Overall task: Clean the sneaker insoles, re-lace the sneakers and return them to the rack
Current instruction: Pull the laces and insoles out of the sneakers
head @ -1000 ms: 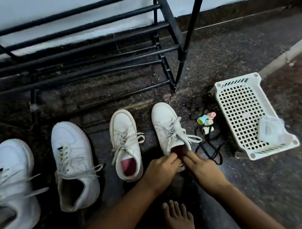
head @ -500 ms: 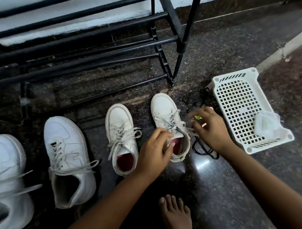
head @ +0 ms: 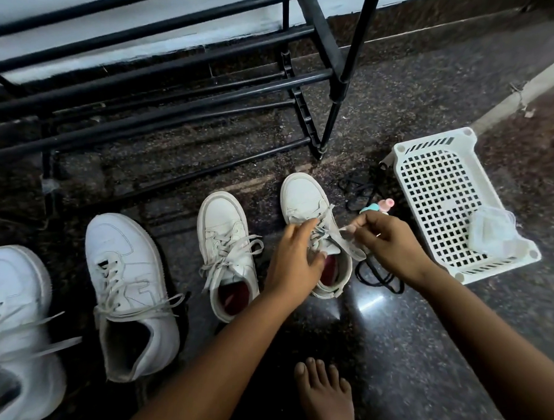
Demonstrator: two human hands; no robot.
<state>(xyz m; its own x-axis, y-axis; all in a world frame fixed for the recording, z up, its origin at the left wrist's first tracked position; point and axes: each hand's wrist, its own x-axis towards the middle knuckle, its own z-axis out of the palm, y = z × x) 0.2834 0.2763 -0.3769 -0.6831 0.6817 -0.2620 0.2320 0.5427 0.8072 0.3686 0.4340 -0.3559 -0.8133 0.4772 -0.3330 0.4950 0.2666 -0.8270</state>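
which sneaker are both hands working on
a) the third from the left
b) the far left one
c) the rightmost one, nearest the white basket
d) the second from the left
c: the left hand and right hand pinch the laces of the rightmost sneaker, next to the white basket.

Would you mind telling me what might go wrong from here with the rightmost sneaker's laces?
1. The right hand pinches a lace end; a hard tug might drag the rightmost sneaker, which the left hand holds.
2. The small bottles sit just beyond that hand and could be knocked over.
3. The black cord looped by the heel may tangle with the lace.
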